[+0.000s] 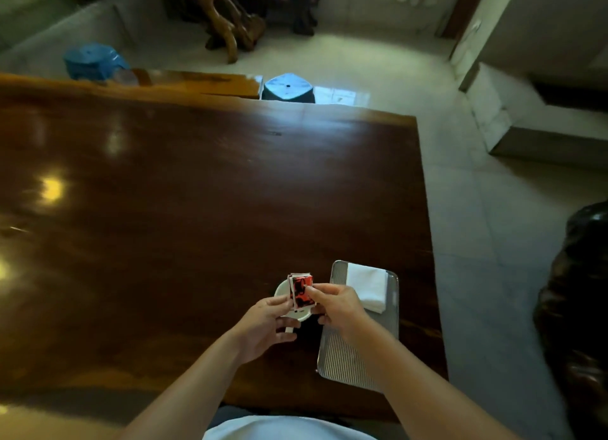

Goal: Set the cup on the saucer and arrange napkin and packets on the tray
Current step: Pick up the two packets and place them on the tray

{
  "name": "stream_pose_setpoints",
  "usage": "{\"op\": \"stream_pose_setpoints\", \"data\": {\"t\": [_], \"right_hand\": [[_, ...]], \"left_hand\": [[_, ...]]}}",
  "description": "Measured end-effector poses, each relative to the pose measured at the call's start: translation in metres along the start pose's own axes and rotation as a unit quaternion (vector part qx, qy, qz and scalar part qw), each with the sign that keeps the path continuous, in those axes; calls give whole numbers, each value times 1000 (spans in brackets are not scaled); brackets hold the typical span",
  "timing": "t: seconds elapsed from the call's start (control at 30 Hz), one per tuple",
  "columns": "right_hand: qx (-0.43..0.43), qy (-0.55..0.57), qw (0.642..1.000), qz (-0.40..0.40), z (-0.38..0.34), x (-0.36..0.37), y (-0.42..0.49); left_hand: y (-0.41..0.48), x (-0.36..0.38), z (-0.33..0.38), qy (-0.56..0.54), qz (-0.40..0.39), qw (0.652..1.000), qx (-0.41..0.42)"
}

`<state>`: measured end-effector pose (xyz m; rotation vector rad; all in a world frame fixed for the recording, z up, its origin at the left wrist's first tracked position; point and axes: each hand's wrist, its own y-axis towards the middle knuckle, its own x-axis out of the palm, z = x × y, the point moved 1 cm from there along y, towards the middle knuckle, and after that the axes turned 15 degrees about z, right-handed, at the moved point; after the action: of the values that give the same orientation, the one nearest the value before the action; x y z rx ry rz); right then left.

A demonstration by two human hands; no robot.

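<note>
Both my hands hold a small stack of red-and-black packets [301, 291] upright over the table. My left hand [266, 327] pinches the stack from the left and my right hand [335, 306] from the right. Behind and below the packets sits a white cup or saucer [283, 291], mostly hidden by my hands; I cannot tell which it is. A ribbed metal tray [345, 360] lies just to the right, with a folded white napkin [368, 286] on its far end.
The dark wooden table [197, 209] ends just right of the tray, with tiled floor beyond. Two blue stools [289, 89] stand past the far edge. A dark carved object [579, 291] sits at the right.
</note>
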<state>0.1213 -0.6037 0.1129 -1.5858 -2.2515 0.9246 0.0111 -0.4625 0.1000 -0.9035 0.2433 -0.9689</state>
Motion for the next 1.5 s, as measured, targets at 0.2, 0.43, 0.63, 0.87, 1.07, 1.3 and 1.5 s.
{"op": "stream_pose_setpoints", "data": {"t": [0.2, 0.43, 0.63, 0.87, 1.07, 1.3, 1.5], "right_hand": [[-20, 4, 998, 53, 11, -33, -7], [-39, -6, 998, 54, 21, -46, -9], [-22, -15, 999, 45, 31, -56, -11], [54, 55, 997, 8, 51, -76, -12], [98, 117, 987, 50, 72, -100, -5], [140, 126, 979, 81, 97, -142, 15], [122, -1, 986, 116, 120, -144, 41]], "left_hand": [[-4, 31, -3, 55, -34, 998, 11], [-5, 49, -6, 72, -32, 996, 51], [-5, 72, -16, 61, -17, 994, 94], [5, 81, -28, 106, -22, 990, 85], [18, 92, -40, 136, 45, 988, 60], [42, 99, -61, 131, 65, 989, -2], [77, 109, -84, 190, 98, 977, -22]]}}
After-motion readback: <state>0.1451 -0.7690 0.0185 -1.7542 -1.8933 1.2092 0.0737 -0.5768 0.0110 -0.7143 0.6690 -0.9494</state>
